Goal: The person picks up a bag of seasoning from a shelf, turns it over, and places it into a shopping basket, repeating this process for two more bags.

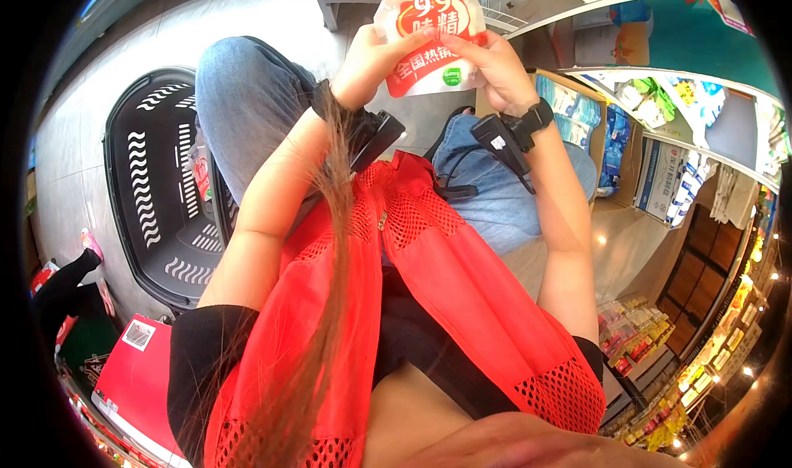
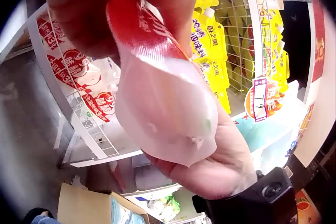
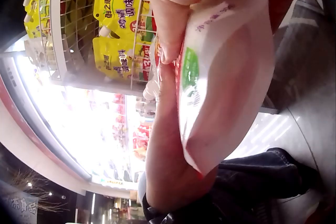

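A white and red pouch of MSG [image 1: 421, 74], with large 99 lettering and a spout at its upper left corner, is held up in front of the knees. My left hand [image 1: 363, 62] grips its left side, thumb across the printed front. On the opposite side my right hand [image 1: 506, 76] holds it the same way, and the two thumbs come close together over the lettering. In the left wrist view the pouch [image 2: 163, 108] shows its pale, bulging underside. Fingers behind the pouch are mostly hidden in the head view.
A black shopping basket [image 1: 136, 221] stands on the floor at the left, a small red and white package [image 1: 200, 175] inside. Wire shelves ahead carry yellow seasoning pouches [image 2: 209, 40] and red and white ones [image 2: 73, 66]. Low at the right is an opened cardboard box [image 1: 631, 142].
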`<state>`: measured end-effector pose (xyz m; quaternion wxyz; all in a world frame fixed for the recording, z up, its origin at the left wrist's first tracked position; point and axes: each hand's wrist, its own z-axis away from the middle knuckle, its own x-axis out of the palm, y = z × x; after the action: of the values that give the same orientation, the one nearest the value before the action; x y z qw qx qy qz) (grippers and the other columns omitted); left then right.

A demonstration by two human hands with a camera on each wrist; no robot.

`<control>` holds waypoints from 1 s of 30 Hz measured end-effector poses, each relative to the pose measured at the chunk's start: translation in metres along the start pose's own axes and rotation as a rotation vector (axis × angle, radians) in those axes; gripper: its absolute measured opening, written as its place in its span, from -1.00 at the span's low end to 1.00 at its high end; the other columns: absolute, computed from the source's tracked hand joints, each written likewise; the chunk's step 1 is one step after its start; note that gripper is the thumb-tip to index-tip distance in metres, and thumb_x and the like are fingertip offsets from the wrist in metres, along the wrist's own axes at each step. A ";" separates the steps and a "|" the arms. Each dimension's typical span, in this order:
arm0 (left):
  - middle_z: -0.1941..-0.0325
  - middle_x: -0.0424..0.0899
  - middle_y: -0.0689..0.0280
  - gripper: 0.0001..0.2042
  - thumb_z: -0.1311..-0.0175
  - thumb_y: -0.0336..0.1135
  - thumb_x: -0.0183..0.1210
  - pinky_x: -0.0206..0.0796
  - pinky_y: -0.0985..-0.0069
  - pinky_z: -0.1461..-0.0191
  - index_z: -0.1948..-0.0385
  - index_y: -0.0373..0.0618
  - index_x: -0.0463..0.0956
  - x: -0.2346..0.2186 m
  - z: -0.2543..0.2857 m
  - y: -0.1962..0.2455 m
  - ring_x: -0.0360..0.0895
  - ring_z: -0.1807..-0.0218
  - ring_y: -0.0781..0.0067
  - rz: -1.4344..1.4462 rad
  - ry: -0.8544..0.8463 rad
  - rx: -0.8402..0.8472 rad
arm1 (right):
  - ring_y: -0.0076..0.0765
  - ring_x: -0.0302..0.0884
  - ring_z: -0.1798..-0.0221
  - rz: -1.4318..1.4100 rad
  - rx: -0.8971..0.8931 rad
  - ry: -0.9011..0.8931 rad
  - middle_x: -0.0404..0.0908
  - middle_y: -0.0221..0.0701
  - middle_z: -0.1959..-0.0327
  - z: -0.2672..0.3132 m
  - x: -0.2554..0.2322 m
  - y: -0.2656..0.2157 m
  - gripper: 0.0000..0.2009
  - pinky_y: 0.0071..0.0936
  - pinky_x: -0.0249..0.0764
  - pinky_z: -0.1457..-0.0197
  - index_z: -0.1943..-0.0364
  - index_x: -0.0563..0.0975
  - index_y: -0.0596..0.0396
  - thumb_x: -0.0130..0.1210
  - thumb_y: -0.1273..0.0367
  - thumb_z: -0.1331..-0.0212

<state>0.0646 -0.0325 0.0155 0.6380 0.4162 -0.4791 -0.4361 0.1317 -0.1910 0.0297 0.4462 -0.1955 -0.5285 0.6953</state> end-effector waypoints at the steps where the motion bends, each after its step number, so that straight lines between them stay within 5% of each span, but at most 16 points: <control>1: 0.43 0.56 0.30 -0.72 -0.03 -0.24 0.14 0.29 0.74 0.45 0.31 -0.27 0.44 0.000 0.000 0.000 0.48 0.49 0.67 0.000 0.000 0.000 | -0.59 0.48 0.35 0.028 -0.009 0.022 0.53 -0.40 0.33 -0.001 -0.003 0.001 -0.69 -0.69 0.38 0.31 0.27 0.43 0.19 0.17 0.33 0.10; 9: 0.50 0.53 0.34 -0.59 -0.01 -0.06 0.11 0.20 0.77 0.47 0.34 -0.31 0.45 0.004 0.005 0.006 0.39 0.54 0.70 -0.175 -0.090 -0.057 | -0.58 0.48 0.34 -0.063 -0.078 0.091 0.53 -0.38 0.34 0.006 -0.004 -0.008 -0.71 -0.67 0.39 0.28 0.27 0.43 0.19 0.14 0.34 0.08; 22: 0.35 0.52 0.39 -0.66 -0.01 -0.18 0.13 0.17 0.80 0.41 0.23 -0.22 0.41 -0.002 0.007 0.009 0.38 0.41 0.74 0.045 -0.215 -0.045 | -0.58 0.46 0.27 -0.124 -0.008 0.048 0.50 -0.40 0.28 0.001 -0.005 -0.007 -0.65 -0.67 0.37 0.20 0.18 0.38 0.18 0.12 0.29 0.04; 26: 0.22 0.49 0.36 -0.67 -0.07 -0.24 0.07 0.20 0.75 0.20 0.16 -0.24 0.36 -0.004 0.000 -0.004 0.40 0.24 0.68 0.171 -0.156 -0.019 | -0.57 0.44 0.30 0.016 0.043 0.025 0.50 -0.44 0.27 0.002 -0.007 -0.012 -0.56 -0.60 0.34 0.22 0.18 0.40 0.12 0.01 0.06 0.01; 30: 0.26 0.52 0.37 -0.68 -0.03 -0.20 0.10 0.21 0.69 0.19 0.20 -0.17 0.42 -0.005 0.002 0.002 0.43 0.25 0.63 0.280 -0.077 0.063 | -0.58 0.41 0.37 0.199 0.152 0.009 0.50 -0.46 0.39 0.005 -0.004 -0.015 -0.49 -0.56 0.29 0.26 0.24 0.45 0.05 -0.05 -0.10 0.07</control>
<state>0.0626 -0.0277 0.0170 0.6603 0.3481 -0.5701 -0.3433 0.1362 -0.1967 0.0442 0.3906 -0.2157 -0.4504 0.7733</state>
